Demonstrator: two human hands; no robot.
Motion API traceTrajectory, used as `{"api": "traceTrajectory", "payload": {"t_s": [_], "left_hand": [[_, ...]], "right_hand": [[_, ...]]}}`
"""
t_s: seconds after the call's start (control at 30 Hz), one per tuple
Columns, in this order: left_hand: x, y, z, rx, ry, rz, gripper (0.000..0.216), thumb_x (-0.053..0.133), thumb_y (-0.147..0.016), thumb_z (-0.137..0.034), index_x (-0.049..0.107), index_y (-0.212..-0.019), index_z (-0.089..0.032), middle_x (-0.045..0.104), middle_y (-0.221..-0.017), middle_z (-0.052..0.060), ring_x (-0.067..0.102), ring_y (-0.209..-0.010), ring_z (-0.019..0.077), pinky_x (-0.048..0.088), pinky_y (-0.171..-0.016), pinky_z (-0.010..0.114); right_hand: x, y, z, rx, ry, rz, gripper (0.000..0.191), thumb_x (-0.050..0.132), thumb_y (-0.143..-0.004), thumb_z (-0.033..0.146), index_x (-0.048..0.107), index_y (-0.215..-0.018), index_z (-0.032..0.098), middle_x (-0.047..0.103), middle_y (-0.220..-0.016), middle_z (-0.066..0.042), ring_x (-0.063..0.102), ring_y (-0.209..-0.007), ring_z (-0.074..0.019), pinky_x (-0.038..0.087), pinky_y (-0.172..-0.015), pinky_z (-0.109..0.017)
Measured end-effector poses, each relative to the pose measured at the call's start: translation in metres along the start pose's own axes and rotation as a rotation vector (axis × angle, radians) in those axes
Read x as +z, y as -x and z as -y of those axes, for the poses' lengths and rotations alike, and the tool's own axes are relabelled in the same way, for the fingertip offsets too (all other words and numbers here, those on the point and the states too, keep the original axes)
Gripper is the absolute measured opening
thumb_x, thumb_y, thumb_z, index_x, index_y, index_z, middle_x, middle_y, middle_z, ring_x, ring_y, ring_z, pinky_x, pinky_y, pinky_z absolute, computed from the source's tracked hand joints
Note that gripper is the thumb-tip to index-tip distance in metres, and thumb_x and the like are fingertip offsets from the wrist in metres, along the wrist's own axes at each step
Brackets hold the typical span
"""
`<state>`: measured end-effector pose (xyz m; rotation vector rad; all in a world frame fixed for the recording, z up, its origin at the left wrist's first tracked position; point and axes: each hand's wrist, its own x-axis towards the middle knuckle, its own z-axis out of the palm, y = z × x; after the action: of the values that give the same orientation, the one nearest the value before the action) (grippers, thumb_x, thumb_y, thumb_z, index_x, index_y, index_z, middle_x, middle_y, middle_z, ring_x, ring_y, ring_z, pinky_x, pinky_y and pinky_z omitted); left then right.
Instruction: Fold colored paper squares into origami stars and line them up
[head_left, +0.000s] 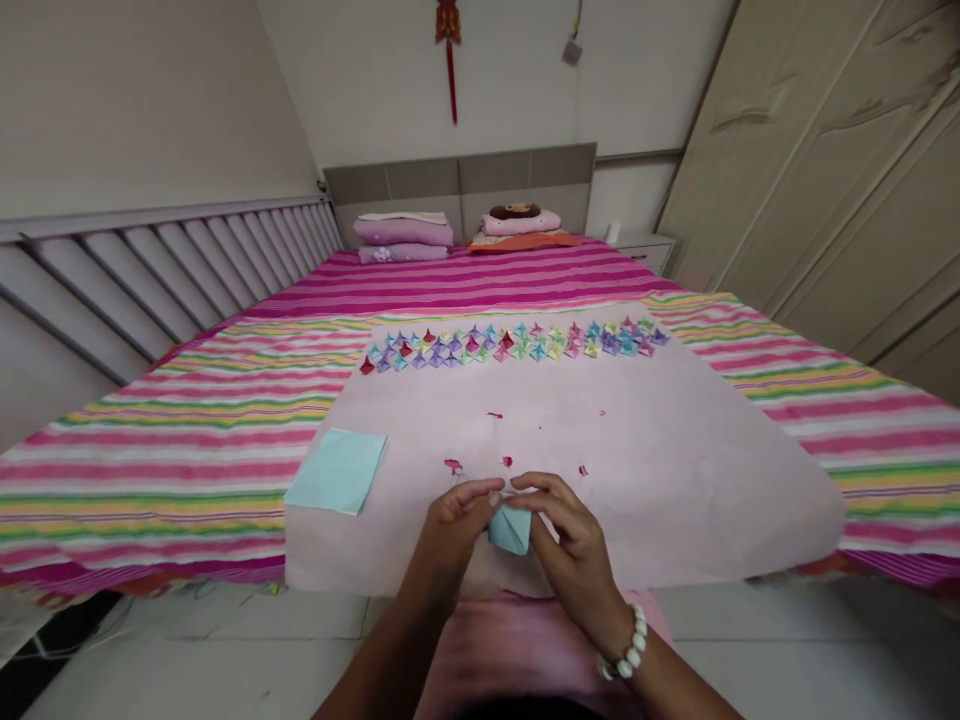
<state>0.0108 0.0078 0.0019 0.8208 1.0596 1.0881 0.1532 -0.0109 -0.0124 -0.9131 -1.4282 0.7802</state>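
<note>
Between my two hands is a small piece of light blue folded paper (510, 530), with a crease running across its face. My left hand (466, 510) pinches its upper left corner between thumb and fingers. On the other side, my right hand (562, 520) grips the paper's top and right edge; a white bead bracelet circles that wrist. A square stack of light blue paper (337, 470) lies to the left of my hands. Farther off, small folded paper pieces (472, 345) in many colours stand in rows.
A pale sheet (675, 480) covers the near part of the bed, over a striped bedspread (187, 430). Small red scraps (453, 466) lie beyond my hands. Folded bedding (403, 235) is stacked by the headboard. A wardrobe (847, 150) stands at the right.
</note>
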Motion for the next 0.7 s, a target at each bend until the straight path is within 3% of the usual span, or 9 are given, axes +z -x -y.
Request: {"api": "traceTrajectory", "payload": {"t_s": [0.13,0.23,0.3,0.37,0.53,0.7], "left_hand": [[0.003,0.000,0.004,0.051,0.130,-0.077,0.032,0.075,-0.068,-0.031,0.069,-0.094,-0.015,0.074,-0.082,0.006,0.066,-0.075,0.0151,0.048,-0.074,0.027],[0.009,0.002,0.005,0.085,0.221,-0.125,0.033,0.077,-0.066,-0.029,0.066,-0.094,-0.014,0.074,-0.091,0.008,0.067,-0.082,0.0180,0.049,-0.078,0.030],[0.013,0.004,0.005,0.092,0.258,-0.147,0.035,0.077,-0.065,-0.029,0.065,-0.094,-0.014,0.073,-0.094,0.009,0.067,-0.084,0.0194,0.049,-0.078,0.032],[0.016,0.006,0.005,0.097,0.277,-0.158,0.036,0.076,-0.065,-0.030,0.064,-0.096,-0.015,0.073,-0.096,0.010,0.067,-0.086,0.0199,0.050,-0.080,0.033],[0.011,0.004,0.010,0.111,0.221,-0.136,0.035,0.075,-0.068,-0.031,0.065,-0.098,-0.015,0.073,-0.095,0.009,0.067,-0.088,0.0197,0.049,-0.084,0.033],[-0.002,0.004,0.009,0.152,-0.016,-0.043,0.030,0.076,-0.065,-0.027,0.071,-0.091,-0.015,0.074,-0.079,0.006,0.067,-0.082,0.0207,0.049,-0.081,0.033]], "right_hand": [[0.001,-0.001,-0.001,0.314,-0.264,-0.075,0.028,0.051,-0.089,0.033,0.059,-0.115,0.025,0.065,-0.102,-0.007,0.061,-0.093,-0.0215,0.048,-0.081,-0.037],[0.006,-0.002,-0.003,0.400,-0.347,-0.078,0.044,0.067,-0.077,0.039,0.055,-0.116,0.023,0.065,-0.098,-0.006,0.061,-0.088,-0.0218,0.049,-0.076,-0.036],[0.010,-0.002,-0.004,0.419,-0.293,-0.108,0.057,0.079,-0.063,0.034,0.056,-0.113,0.022,0.063,-0.098,-0.006,0.060,-0.089,-0.0218,0.049,-0.076,-0.035],[0.013,-0.003,-0.004,0.433,-0.279,-0.106,0.059,0.081,-0.059,0.030,0.056,-0.111,0.021,0.062,-0.095,-0.005,0.060,-0.088,-0.0210,0.048,-0.076,-0.035],[0.013,-0.007,0.000,0.447,-0.348,-0.075,0.050,0.073,-0.067,0.027,0.052,-0.111,0.020,0.061,-0.076,0.001,0.061,-0.072,-0.0166,0.050,-0.069,-0.032],[0.005,-0.014,0.013,0.306,-0.211,-0.119,0.045,0.069,-0.070,0.020,0.053,-0.112,0.019,0.061,-0.072,0.001,0.059,-0.069,-0.0158,0.050,-0.068,-0.031]]}}
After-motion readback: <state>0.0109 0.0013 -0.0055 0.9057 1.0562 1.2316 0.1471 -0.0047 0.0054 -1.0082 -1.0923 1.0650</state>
